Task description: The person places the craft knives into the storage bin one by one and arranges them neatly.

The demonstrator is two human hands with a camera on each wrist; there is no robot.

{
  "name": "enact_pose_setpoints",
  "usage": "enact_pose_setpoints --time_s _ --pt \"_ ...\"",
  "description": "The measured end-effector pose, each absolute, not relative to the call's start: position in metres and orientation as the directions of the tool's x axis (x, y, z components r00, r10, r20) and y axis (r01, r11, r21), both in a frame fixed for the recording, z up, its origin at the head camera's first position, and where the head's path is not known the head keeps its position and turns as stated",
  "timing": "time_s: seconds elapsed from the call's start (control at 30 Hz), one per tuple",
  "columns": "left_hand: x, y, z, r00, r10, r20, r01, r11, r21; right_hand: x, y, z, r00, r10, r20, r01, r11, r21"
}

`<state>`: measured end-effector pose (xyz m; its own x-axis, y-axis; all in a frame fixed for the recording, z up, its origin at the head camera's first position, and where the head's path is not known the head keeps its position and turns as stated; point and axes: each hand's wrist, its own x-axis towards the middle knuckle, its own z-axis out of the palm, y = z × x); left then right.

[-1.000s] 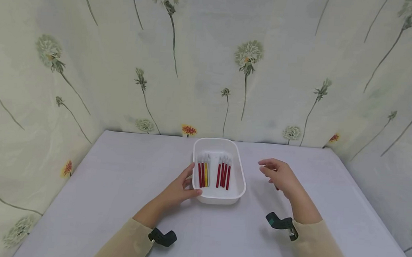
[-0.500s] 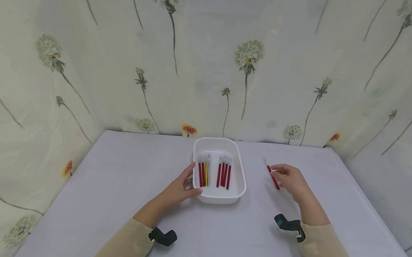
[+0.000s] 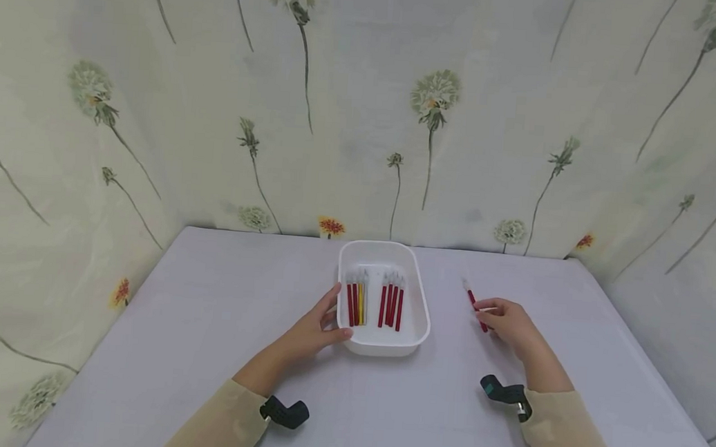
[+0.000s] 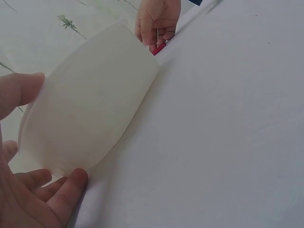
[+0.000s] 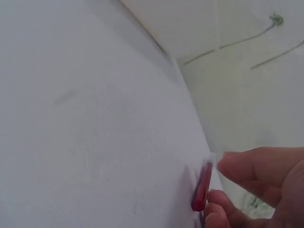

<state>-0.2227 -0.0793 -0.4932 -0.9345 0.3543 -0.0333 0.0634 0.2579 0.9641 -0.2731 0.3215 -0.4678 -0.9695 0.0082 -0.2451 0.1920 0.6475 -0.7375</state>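
Note:
A white plastic tray (image 3: 418, 325) stands on the table, a row of slim pens with clear caps in each half. The left row has red pens (image 3: 350, 305), a yellow pen (image 3: 361, 304) and a pale one; the right row has red pens (image 3: 391, 306). My left hand (image 3: 310, 327) grips the tray's left side at the near corner, its fingers against the wall in the left wrist view. To the right of the tray, a red pen (image 5: 203, 187) lies slanted low over the table. My right hand (image 3: 509, 322) pinches its middle, fingertips partly covering it.
White cloth covers the table (image 3: 248, 271). Behind it and at both sides hangs a curtain (image 3: 353, 112) printed with dandelions. A dark camera mount (image 3: 284, 412) sits at the left wrist and another mount (image 3: 502, 391) at the right.
My right hand has drawn back to the right, uncovering the red pen that was under it. The pen's angle has shifted slightly since half a second ago. The left hand stays on the tray.

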Motion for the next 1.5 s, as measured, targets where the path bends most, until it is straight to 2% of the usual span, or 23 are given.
enact_pose_setpoints --time_s 0.33,0.77,1.2,1.5 --pt "-0.222 -0.079 -0.492 -0.932 0.36 -0.034 0.065 0.259 0.964 -0.274 0.327 -0.473 -0.976 -0.001 -0.217 0.167 0.633 -0.756" --pt "-0.223 -0.08 -0.493 -0.931 0.363 -0.035 0.063 0.254 0.965 -0.276 0.33 -0.47 -0.965 -0.04 -0.258 0.166 0.67 -0.724" --pt "-0.224 -0.079 -0.492 -0.932 0.359 -0.04 0.063 0.271 0.961 -0.282 0.331 -0.472 -0.968 -0.111 -0.224 0.067 0.751 -0.657" --pt "-0.224 -0.078 -0.493 -0.935 0.354 -0.037 0.058 0.254 0.965 -0.288 0.33 -0.474 -0.968 -0.104 -0.23 0.06 0.789 -0.611"
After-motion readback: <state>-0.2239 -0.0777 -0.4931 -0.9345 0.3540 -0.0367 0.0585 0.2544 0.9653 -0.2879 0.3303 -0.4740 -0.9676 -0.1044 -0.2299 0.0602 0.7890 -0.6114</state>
